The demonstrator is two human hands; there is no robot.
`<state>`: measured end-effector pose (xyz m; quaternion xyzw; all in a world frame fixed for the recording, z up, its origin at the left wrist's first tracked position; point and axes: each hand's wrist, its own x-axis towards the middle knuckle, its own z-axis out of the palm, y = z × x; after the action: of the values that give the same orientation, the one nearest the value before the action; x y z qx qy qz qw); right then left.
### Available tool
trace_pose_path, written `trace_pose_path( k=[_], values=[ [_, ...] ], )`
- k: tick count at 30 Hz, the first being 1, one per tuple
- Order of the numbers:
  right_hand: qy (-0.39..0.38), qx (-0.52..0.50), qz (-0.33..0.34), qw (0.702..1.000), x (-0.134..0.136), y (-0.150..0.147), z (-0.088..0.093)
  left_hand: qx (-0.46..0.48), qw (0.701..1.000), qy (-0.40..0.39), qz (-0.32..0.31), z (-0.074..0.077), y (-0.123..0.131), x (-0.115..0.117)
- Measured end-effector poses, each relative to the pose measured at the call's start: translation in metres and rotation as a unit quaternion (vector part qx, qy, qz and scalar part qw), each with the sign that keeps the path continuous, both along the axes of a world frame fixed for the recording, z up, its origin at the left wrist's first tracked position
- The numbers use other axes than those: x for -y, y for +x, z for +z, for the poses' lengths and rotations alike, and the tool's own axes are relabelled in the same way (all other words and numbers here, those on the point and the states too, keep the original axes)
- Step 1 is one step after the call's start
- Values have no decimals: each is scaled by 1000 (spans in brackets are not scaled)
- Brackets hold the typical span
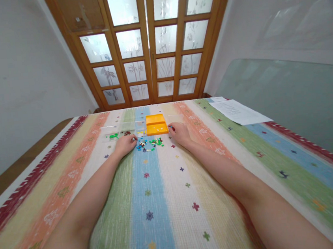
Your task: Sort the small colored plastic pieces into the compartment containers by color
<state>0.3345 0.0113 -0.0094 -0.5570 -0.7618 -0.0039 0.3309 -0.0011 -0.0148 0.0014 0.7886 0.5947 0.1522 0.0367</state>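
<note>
My left hand [125, 145] rests left of a pile of small coloured pieces [142, 145], its fingertips pinched together; a tiny bluish bit shows at them, too small to name. Beside the right edge of an orange box [155, 119], my right hand [179, 133] has its thumb and fingers closed, with something small and dark at the tips that I cannot make out. The orange box is open, and a few pale pieces lie in its near half. Clear plastic boxes behind my left hand hold green pieces [113, 136], dark brown pieces [127, 133] and yellow pieces [141, 133].
A striped, patterned cloth [146, 190] covers the table. White paper sheets [238, 111] lie at the far right edge. Beyond the table stand wooden doors with frosted panes [132, 43], and a pale greenish panel [295, 103] leans at the right wall.
</note>
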Motion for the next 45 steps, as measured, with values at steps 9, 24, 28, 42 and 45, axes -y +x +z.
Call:
trace_pose_path(
  k=[9, 24, 28, 42, 45],
  values=[
    [-6, 8, 56, 998, 3, -1, 2, 18, 1000, -3, -17, -1, 3, 0],
    [-48, 70, 266, 960, 11, -10, -1, 19, 997, -22, -69, 5, 17, 11],
    [-63, 67, 269, 959, 12, -10, -1, 19, 998, -23, -59, 3, 17, 10],
    [-57, 70, 304, 948, 14, -12, -1, 26, 998, -18, -54, 2, 18, 10],
    [-58, 77, 300, 949, 12, -14, -2, 24, 998, -21, -52, 2, 18, 10]
  ],
)
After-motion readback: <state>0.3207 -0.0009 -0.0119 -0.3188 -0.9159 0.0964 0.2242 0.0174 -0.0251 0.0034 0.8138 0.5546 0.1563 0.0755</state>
